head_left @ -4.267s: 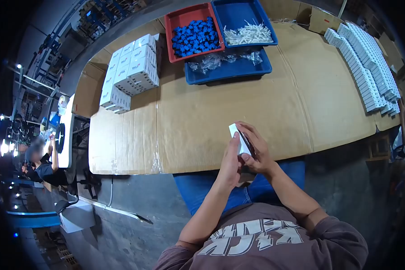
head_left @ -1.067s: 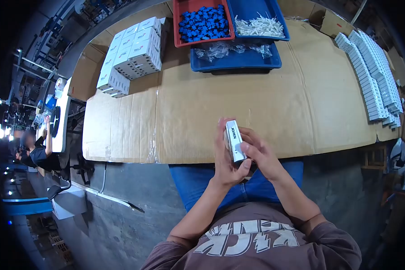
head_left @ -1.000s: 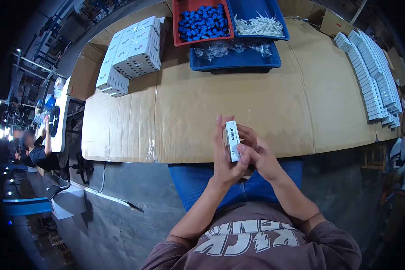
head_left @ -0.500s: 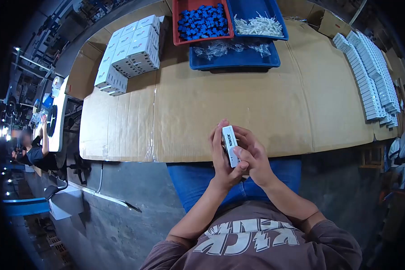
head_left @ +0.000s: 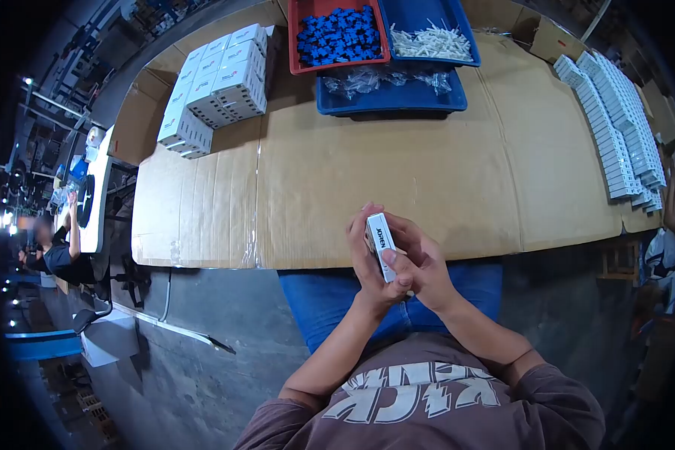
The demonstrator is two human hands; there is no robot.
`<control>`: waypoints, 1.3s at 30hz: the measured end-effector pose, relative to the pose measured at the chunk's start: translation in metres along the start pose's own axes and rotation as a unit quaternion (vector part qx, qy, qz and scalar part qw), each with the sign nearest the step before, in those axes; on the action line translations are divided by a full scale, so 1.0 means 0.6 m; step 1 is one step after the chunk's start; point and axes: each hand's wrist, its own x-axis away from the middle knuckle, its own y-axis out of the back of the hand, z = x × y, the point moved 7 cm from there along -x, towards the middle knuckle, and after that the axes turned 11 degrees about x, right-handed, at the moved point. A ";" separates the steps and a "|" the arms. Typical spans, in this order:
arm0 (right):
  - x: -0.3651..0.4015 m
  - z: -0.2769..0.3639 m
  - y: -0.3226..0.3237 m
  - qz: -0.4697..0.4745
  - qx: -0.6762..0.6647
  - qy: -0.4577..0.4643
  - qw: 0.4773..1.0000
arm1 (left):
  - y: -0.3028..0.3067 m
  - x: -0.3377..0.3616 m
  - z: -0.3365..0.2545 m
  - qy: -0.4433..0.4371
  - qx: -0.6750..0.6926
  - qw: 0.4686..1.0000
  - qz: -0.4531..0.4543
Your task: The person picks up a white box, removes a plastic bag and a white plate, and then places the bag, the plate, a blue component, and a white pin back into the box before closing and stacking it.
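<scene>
A small white box (head_left: 379, 232) with dark "JOREN" lettering is held between both hands, just in front of the table's near edge. My left hand (head_left: 364, 262) wraps its left side, with fingertips at the top end. From the right, my right hand (head_left: 426, 268) grips it, the thumb lying across the lower part of the lettered face. The box's underside and lower end are hidden by the hands.
Stacked white boxes (head_left: 221, 79) stand at the back left of the cardboard-covered table (head_left: 352, 172). A red tray (head_left: 292, 45) of blue pieces and a blue tray (head_left: 472, 45) of white pieces sit above a lower blue tray (head_left: 390, 105) with clear bags. Rows of white units (head_left: 611, 124) line the right. Another person (head_left: 66, 251) sits far left.
The box has tilted slightly and shifted a little left in my hands. My right thumb has moved a little down and left over its face.
</scene>
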 end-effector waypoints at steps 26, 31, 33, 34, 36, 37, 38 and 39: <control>0.025 0.010 -0.013 -0.036 0.203 0.111 0.972 | 0.006 0.002 -0.008 -0.021 0.032 0.998 -0.044; 0.023 0.002 -0.010 -0.027 0.183 0.090 0.979 | 0.007 0.005 -0.001 -0.001 0.034 0.998 -0.053; 0.015 -0.004 -0.005 -0.019 0.151 0.073 0.986 | 0.004 0.005 0.005 0.009 0.026 0.999 -0.040; 0.011 -0.008 0.001 -0.017 0.112 0.045 0.993 | 0.000 0.004 0.011 0.015 0.022 0.999 -0.028; 0.001 -0.011 0.022 -0.011 0.036 -0.010 0.999 | -0.007 -0.007 0.009 0.028 0.028 0.998 0.038; -0.004 -0.003 0.027 0.009 0.034 -0.004 0.999 | -0.009 -0.009 0.011 0.038 0.017 0.998 0.043; -0.008 0.006 0.034 0.026 0.031 0.003 0.999 | -0.012 -0.010 0.014 0.048 0.006 0.998 0.050; -0.009 0.014 0.042 0.042 0.029 0.008 0.999 | -0.016 -0.010 0.017 0.059 -0.003 0.997 0.058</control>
